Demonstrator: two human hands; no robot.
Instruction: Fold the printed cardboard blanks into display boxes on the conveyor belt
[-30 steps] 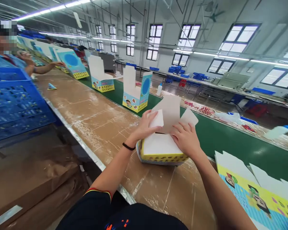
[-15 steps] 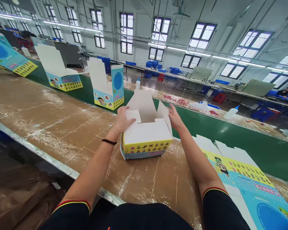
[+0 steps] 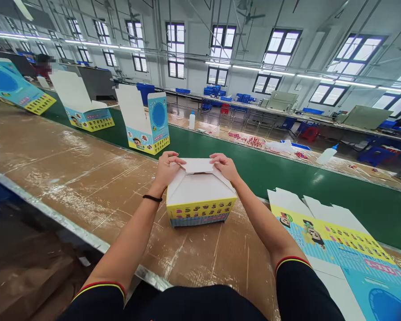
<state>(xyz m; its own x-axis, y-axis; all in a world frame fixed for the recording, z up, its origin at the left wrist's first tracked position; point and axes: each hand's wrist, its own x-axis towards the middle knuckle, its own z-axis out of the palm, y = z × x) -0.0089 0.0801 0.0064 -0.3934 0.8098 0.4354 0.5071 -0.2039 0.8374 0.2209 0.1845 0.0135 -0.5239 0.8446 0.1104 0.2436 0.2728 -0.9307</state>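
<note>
A small cardboard box [image 3: 200, 196] with white flaps and a yellow and blue printed band sits on the brown taped worktable [image 3: 87, 178] in front of me. My left hand [image 3: 167, 169] grips its far left corner, fingers curled on the top flap. My right hand [image 3: 224, 166] presses the same flap from the right with bent fingers. The flaps lie folded down over the box.
Flat printed box blanks [image 3: 337, 240] lie at my right. A green conveyor belt [image 3: 287, 178] runs behind the table carrying upright assembled boxes [image 3: 149, 120], [image 3: 83, 109]. White glue bottles [image 3: 191, 120], [image 3: 325, 156] stand on the far bench. A person works far left.
The tall rear flap and side flaps, open half a second ago, are now folded down. Both hands moved inward onto the top flap. The view swung right over the last second.
</note>
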